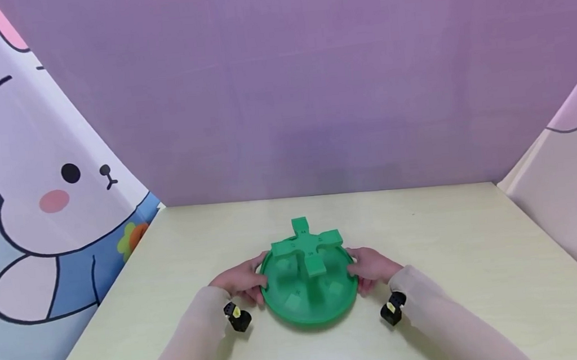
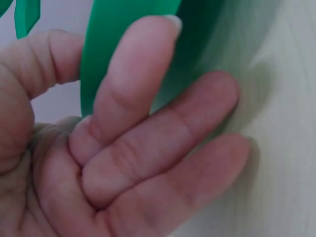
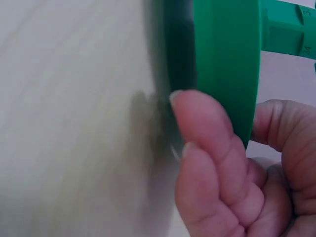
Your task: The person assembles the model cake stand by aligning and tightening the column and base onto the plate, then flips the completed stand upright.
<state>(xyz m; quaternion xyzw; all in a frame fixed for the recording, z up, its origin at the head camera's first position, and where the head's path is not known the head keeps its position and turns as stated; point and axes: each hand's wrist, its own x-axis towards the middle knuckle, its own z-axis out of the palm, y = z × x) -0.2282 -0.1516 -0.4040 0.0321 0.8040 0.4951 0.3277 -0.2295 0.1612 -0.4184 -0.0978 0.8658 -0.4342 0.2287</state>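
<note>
A green round tray-like disc (image 1: 287, 311) with a raised rim is at the front middle of the table. A green cross-shaped piece (image 1: 307, 244) with small marks on its arms stands up over its middle. My left hand (image 1: 242, 278) grips the disc's left rim, thumb over the edge; in the left wrist view its fingers (image 2: 140, 64) lie along the outer side and underside. On the opposite rim, my right hand (image 1: 374, 265) pinches in the same way. Its fingers (image 3: 202, 116) curl below the rim in the right wrist view, between disc and table.
The pale wooden table (image 1: 450, 229) runs back to a purple cloth wall (image 1: 321, 81). A cartoon-printed sheet (image 1: 30, 132) borders the left, and a pale sheet (image 1: 569, 192) the right. Small black devices (image 1: 238, 318) are strapped at both wrists.
</note>
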